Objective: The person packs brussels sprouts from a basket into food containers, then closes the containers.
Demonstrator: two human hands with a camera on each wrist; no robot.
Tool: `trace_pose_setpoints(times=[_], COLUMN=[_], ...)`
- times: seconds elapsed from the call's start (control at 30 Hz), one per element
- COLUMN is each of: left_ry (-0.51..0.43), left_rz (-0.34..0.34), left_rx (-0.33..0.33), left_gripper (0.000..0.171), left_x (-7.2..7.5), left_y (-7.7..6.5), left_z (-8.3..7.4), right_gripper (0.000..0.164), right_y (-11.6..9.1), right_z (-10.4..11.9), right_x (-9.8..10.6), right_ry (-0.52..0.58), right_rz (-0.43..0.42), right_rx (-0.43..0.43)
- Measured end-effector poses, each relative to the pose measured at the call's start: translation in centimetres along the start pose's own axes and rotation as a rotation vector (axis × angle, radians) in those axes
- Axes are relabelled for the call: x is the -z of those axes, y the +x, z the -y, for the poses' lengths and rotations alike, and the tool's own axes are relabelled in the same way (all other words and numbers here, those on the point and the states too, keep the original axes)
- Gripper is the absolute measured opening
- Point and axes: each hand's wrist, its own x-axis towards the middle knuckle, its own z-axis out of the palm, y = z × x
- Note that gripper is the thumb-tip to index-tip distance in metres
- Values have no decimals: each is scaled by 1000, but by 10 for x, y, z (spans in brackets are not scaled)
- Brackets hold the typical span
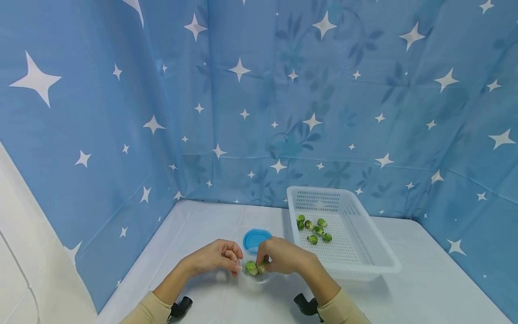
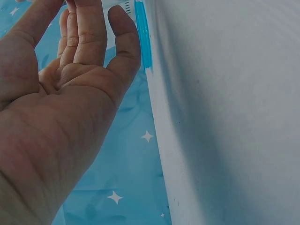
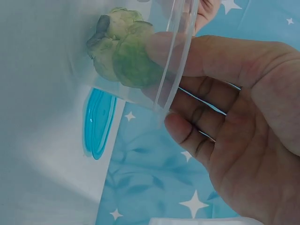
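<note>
A clear round container (image 1: 259, 280) stands on the white table with Brussels sprouts (image 1: 251, 268) in it. My right hand (image 1: 285, 256) reaches down over its rim and pinches a Brussels sprout (image 3: 136, 61) between thumb and fingers, low inside the container. That sprout sits against another one, seen blurred through the clear wall. My left hand (image 1: 212, 258) is at the container's left side, where thumb and index finger pinch the rim. In the left wrist view, the left palm (image 2: 70, 108) shows, with the fingertips cut off at the top edge.
Just behind the container lies a blue round lid (image 1: 256, 238). A white perforated basket (image 1: 380, 240) stands back right, with several Brussels sprouts (image 1: 318, 230) at its left side. Blue star-patterned curtains (image 1: 243, 112) enclose the table's back and sides.
</note>
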Motion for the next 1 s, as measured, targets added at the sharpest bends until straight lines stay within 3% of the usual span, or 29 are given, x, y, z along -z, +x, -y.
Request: trace_pose_setpoints(times=[0.73,1.0], left_ry=[6,13], left_rz=[0,-2], left_rx=[-4,-2], left_gripper=[47,46], left_x=[-1,-1], left_y=[1,0], left_z=[0,-1], right_gripper=[18,19], right_y=[-1,-2], right_z=[6,10], right_x=[-4,-4], right_ry=[-96,-84], right_rz=[48,45], right_rx=[-9,-2])
